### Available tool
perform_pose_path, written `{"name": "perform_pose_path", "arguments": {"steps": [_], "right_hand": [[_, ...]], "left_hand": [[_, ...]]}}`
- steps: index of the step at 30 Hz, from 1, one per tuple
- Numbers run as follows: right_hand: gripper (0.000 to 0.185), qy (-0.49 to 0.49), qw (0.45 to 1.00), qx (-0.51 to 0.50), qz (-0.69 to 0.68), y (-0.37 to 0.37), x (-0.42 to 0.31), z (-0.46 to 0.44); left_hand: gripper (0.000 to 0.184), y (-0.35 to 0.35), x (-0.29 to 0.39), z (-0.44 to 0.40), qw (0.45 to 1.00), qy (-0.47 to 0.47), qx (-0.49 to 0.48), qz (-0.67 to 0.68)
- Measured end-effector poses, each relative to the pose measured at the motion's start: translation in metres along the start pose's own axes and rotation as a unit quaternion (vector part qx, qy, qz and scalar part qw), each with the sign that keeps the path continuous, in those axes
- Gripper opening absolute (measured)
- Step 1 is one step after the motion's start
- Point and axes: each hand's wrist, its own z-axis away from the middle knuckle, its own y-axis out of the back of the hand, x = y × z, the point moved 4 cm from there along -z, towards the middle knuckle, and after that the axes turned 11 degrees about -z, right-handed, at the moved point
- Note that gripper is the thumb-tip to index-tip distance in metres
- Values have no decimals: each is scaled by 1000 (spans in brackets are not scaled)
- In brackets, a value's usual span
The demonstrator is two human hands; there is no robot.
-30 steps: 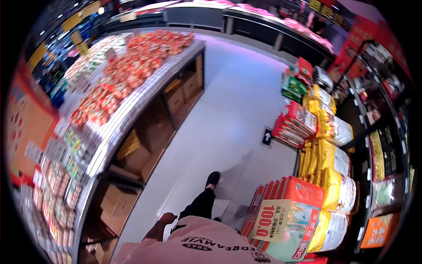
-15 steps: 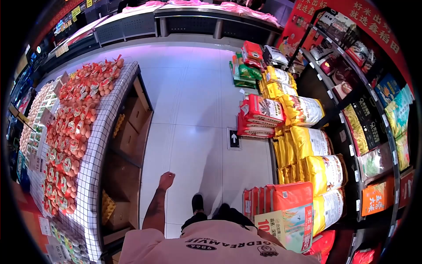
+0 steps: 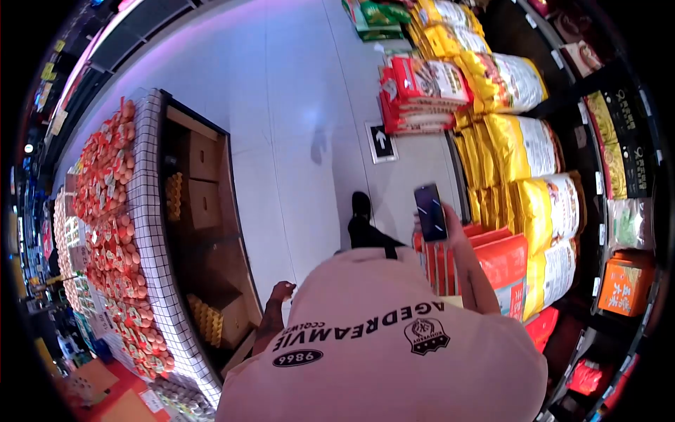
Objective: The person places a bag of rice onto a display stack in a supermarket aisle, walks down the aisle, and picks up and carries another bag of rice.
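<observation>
Tiles (image 3: 288, 162) run past the bench edge (image 3: 149, 162). The right hand (image 3: 452, 222) grips a phone (image 3: 430, 213); carrying it likely needs care. I can't tell if the left hand (image 3: 283, 291) is closed.

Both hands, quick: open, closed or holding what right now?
Left hand: nothing visible in it; open or closed cannot be told.
Right hand: closed around the phone.

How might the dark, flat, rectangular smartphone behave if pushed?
The smartphone is probably stiff, given its straight-edged slab shape. Its glossy face, streaked with reflections, may be slippery. A push on its top might tip it, since that end extends past the right hand.
</observation>
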Motion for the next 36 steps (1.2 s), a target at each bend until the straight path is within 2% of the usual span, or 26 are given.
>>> {"name": "perform_pose_path", "arguments": {"steps": [1,2,3,5,6,8,10,14,17,21,22,23,24,26,28,30,31,32,33,36], "right_hand": [[58,-27,998,-52,5,-25,-16,-21],[59,65,994,-25,84,-58,-30,-32],[59,59,994,-36,87,-78,-43,-49],[59,46,990,-68,117,-105,-66,-78],[59,34,989,-83,117,-113,-75,-91],[57,8,990,-79,116,-122,-89,-110],[56,-8,989,-73,130,-132,-107,-131],[53,-8,987,-36,154,-120,-129,-161],[54,-26,993,1,118,-117,-142,-180],[55,6,990,76,115,-120,-160,-201],[54,4,982,114,148,-112,-162,-207],[53,5,972,147,183,-103,-166,-214],[52,6,959,181,218,-94,-172,-219],[48,-103,898,245,351,-70,-176,-222],[44,-183,820,325,434,-101,-166,-218],[41,-253,706,253,611,-143,-165,-223],[41,-253,720,281,582,-161,-169,-230],[40,-254,731,310,552,-178,-171,-235],[40,-255,741,338,522,-190,-175,-241],[42,-300,663,363,582,-201,-205,-276]], "left_hand": [[35,5,-6,12,996,4,8,89],[33,15,-11,17,983,10,25,182],[32,21,-24,8,984,10,34,175],[30,27,-63,-17,966,71,31,249],[30,35,-74,-32,937,129,19,325],[31,104,-32,-22,874,167,144,432],[32,173,19,-30,877,112,216,415],[33,275,101,-59,898,63,241,361],[35,308,114,-104,926,21,201,320],[37,333,93,-169,936,55,118,327],[34,335,83,-186,921,66,120,366],[34,333,64,-209,911,70,98,393],[33,337,48,-226,931,53,50,357],[31,364,42,-241,944,154,-50,287],[31,420,53,-254,951,161,-48,259],[29,472,39,-303,955,81,28,284],[29,496,28,-334,942,-3,81,326],[29,538,37,-342,958,-33,151,241],[32,572,46,-348,928,-36,192,316],[30,676,100,-325,904,-49,233,354]]}}
